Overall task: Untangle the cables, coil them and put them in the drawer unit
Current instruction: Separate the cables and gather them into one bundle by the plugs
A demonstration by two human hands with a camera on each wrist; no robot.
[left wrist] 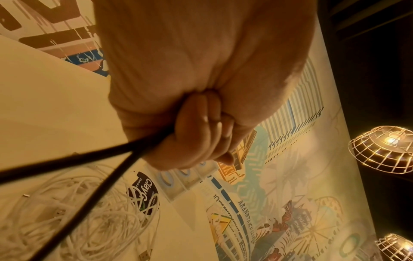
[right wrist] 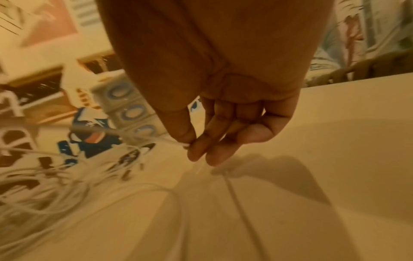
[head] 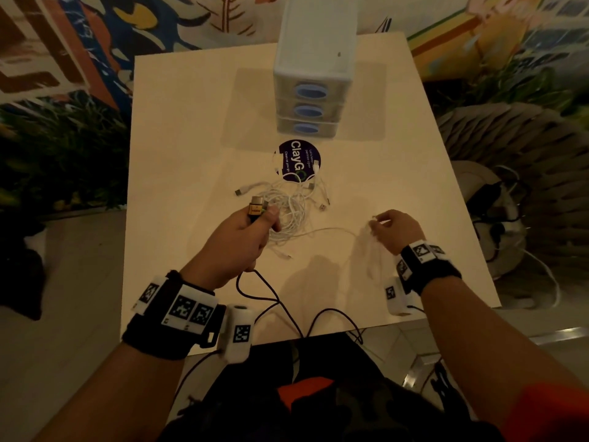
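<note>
A tangle of white cables lies mid-table, seen also as the white cable heap in the left wrist view. My left hand grips a black HDMI cable; its gold plug sticks out above the fist, and two black strands leave the curled fingers. My right hand pinches a thin white cable between thumb and fingers, to the right of the tangle. The white drawer unit with blue handles stands at the table's far side, all three drawers closed.
A dark round ClayGo sticker lies between the drawer unit and the tangle. The black cable loops over the table's near edge. Wicker chairs and floor cables sit to the right of the table.
</note>
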